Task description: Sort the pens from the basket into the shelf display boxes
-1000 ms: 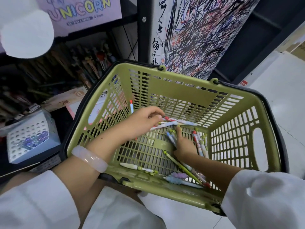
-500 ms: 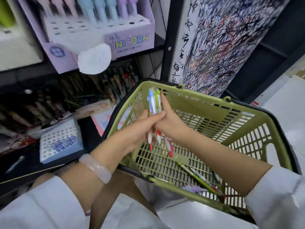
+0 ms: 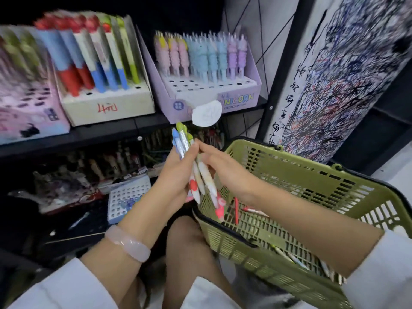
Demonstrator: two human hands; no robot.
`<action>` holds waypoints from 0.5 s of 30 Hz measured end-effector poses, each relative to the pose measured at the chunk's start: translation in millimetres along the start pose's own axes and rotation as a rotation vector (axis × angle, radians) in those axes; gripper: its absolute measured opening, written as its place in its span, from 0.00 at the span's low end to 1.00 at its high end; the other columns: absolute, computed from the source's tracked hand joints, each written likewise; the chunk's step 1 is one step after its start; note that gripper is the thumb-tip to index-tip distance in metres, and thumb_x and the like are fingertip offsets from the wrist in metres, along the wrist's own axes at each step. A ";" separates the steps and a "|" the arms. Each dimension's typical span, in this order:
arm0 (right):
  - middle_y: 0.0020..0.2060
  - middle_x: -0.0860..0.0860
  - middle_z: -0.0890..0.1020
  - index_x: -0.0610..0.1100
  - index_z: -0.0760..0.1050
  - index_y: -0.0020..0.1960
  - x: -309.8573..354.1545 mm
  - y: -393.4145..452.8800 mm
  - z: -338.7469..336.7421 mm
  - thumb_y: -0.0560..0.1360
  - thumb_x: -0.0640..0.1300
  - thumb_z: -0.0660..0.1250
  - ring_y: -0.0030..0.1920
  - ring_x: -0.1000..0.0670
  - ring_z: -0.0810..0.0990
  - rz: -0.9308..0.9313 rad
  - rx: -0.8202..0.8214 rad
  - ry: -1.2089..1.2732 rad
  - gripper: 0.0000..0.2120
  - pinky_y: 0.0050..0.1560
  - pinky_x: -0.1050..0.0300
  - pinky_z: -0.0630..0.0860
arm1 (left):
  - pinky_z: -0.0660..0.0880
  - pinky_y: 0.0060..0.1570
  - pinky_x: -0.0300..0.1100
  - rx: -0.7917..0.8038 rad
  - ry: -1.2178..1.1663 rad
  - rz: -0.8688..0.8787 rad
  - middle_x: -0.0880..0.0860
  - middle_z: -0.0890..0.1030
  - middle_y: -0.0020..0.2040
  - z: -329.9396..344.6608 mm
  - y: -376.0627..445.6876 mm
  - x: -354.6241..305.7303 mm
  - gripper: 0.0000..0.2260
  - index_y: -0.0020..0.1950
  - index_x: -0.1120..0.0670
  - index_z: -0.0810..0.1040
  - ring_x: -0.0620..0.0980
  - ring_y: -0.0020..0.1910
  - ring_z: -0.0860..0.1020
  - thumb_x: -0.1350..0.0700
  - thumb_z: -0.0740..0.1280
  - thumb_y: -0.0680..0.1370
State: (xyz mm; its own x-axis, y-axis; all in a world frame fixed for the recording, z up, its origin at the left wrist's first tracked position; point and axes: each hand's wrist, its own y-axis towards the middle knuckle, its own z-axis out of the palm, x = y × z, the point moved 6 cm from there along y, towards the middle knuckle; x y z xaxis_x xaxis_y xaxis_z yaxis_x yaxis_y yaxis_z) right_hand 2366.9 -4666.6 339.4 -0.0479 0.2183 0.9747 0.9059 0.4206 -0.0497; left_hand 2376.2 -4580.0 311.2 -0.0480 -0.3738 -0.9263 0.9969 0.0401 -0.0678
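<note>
Bunch of pens [image 3: 196, 172] now lifted clear of the basket [image 3: 312, 175], raised toward the shelf display boxes [image 3: 200, 94]; left hand [image 3: 176, 175] fingers clamped round it, right hand [image 3: 225, 170] fingers pinching it from the right, so slotting next, leftovers in basket.

Black shelf [image 3: 116, 132] carrying three pen display boxes

Along its front edge we see a pink cardboard box [image 3: 26, 112] at the left, a cream box [image 3: 107, 108] of red, blue and green pens in the middle, and a lilac "Unicorn" box [image 3: 211, 90] of pastel ridged pens at the right end.
</note>
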 end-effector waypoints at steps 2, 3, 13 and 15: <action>0.58 0.50 0.78 0.43 0.70 0.66 9.8 5.5 -0.7 0.82 0.42 0.53 0.57 0.54 0.77 -0.045 -0.126 0.006 0.16 0.57 0.69 0.72 | 0.77 0.49 0.48 0.002 0.021 0.035 0.54 0.82 0.43 -9.7 -4.0 -11.8 0.06 0.54 0.53 0.75 0.51 0.43 0.80 0.55 0.61 0.80; 0.52 0.50 0.79 0.43 0.72 0.64 14.9 9.7 -0.4 0.81 0.42 0.54 0.49 0.56 0.78 -0.066 -0.183 -0.001 0.14 0.47 0.71 0.74 | 0.75 0.52 0.51 0.009 0.048 0.056 0.55 0.81 0.45 -13.3 -6.4 -18.2 0.07 0.56 0.52 0.75 0.52 0.44 0.79 0.54 0.61 0.80; 0.51 0.45 0.82 0.41 0.78 0.58 46.8 46.2 38.4 0.80 0.41 0.60 0.49 0.50 0.81 0.007 -0.127 0.205 0.11 0.51 0.58 0.79 | 0.74 0.43 0.29 -0.006 0.180 0.249 0.46 0.80 0.52 -48.6 -14.4 -63.5 0.13 0.62 0.49 0.71 0.36 0.47 0.79 0.53 0.63 0.78; 0.56 0.42 0.81 0.39 0.76 0.61 50.5 51.0 44.5 0.80 0.41 0.60 0.59 0.43 0.78 0.028 -0.118 0.251 0.13 0.63 0.49 0.74 | 0.73 0.40 0.26 -0.021 0.158 0.256 0.45 0.80 0.52 -54.2 -12.5 -68.7 0.14 0.63 0.49 0.70 0.34 0.47 0.79 0.52 0.64 0.78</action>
State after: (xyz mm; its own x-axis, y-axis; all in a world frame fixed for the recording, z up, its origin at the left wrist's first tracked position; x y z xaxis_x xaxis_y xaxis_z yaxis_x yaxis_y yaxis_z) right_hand 2392.0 -4594.9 376.4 0.0704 -0.0030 0.9975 0.9489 0.3084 -0.0661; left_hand 2363.6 -4504.6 355.5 0.1938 -0.2003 -0.9604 0.9764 0.1342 0.1690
